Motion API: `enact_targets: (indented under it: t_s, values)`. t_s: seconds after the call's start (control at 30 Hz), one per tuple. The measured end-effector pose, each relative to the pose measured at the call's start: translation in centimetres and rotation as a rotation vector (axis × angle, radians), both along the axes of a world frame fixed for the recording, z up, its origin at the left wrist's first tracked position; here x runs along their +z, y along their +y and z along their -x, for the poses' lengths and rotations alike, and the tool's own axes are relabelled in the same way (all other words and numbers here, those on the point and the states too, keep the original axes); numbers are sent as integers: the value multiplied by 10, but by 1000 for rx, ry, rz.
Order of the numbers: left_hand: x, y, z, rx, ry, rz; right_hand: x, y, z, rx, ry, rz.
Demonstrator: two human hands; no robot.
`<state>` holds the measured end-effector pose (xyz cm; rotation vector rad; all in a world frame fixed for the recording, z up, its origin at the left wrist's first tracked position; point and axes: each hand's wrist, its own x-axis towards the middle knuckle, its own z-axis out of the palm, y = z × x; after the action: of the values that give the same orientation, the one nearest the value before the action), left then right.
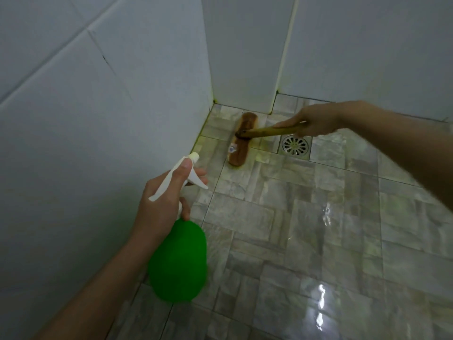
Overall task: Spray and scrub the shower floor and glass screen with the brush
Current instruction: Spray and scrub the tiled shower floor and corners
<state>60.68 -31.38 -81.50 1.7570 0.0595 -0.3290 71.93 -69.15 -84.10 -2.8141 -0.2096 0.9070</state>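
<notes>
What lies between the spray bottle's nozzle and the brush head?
Nothing stands there: the head view shows only bare floor tiles between the spray bottle's nozzle and the brush head.

wooden brush, glossy wet floor tiles, metal drain

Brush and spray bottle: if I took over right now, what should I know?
Left hand grips the green spray bottle, nozzle pointing toward the corner.
Right hand grips the brush by its handle; its head lies on the floor in the corner, beside the drain.
Done: floor looks wet; corner scrub underway.
Left: probably the rest of the floor and the glass screen, which is not in view.
</notes>
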Motion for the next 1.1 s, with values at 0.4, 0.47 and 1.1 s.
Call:
enact_targets:
  t_s: [0.4,0.47,1.1]
  values:
    - [-5,5,3,-21,62,13,-14,-57,50,-79,-41,-98]
    - [-6,8,-2,-11,72,24,-6,-69,55,-111,-37,-90]
    - [-12,-16,18,-81,101,88,-24,-70,89,-296,-183,90]
